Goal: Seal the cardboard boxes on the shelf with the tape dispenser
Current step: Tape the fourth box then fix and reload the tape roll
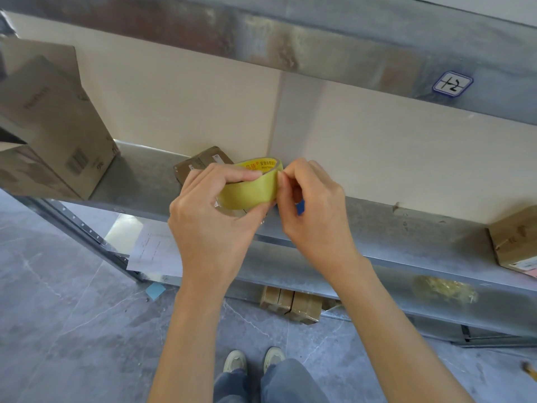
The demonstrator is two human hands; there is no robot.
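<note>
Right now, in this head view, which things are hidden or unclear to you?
1. Small brown cardboard box on the metal shelf: head view, mostly hidden by the left hand and the yellow roll of tape; its seam is unseen.
2. Tape's loose end: covered by fingers of the right hand.
3. Brown cardboard box at the right: cut off by the frame edge.
4. Small blue object: behind the right hand, cannot be identified.

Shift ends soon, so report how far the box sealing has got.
Done: no seal I can confirm. In hand: the left hand holds the tape roll while the right hand picks at its edge, seemingly finding the end. Left: the small box behind it and the box at right.
</note>
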